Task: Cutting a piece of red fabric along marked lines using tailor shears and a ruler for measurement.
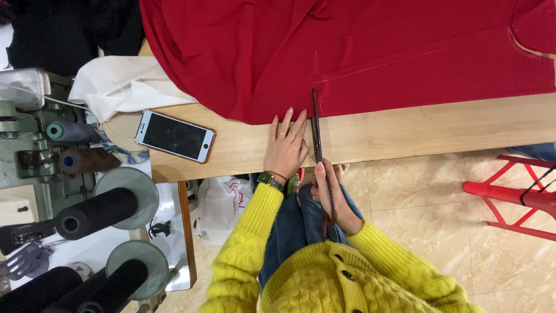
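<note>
The left hand [285, 148] lies flat on the wooden surface [405, 130], fingers spread and pressed down at the near edge of the red cloth [347, 52], probably to keep the fabric from sliding. Just to its right, the right hand [331, 197] is closed around the handles of a pair of scissors [316, 124], whose long blades point away from the person and meet the cloth's near hem, in line with a faint chalk line running into the fabric. The cloth covers the far part of the surface. A phone [175, 136] lies face up to the left, well apart from the hands, beside a white cloth [124, 84]. Further left stand thread cones [95, 211] on a sewing machine [26, 133]. A red stool [509, 191] stands on the tiled floor at the right.
</note>
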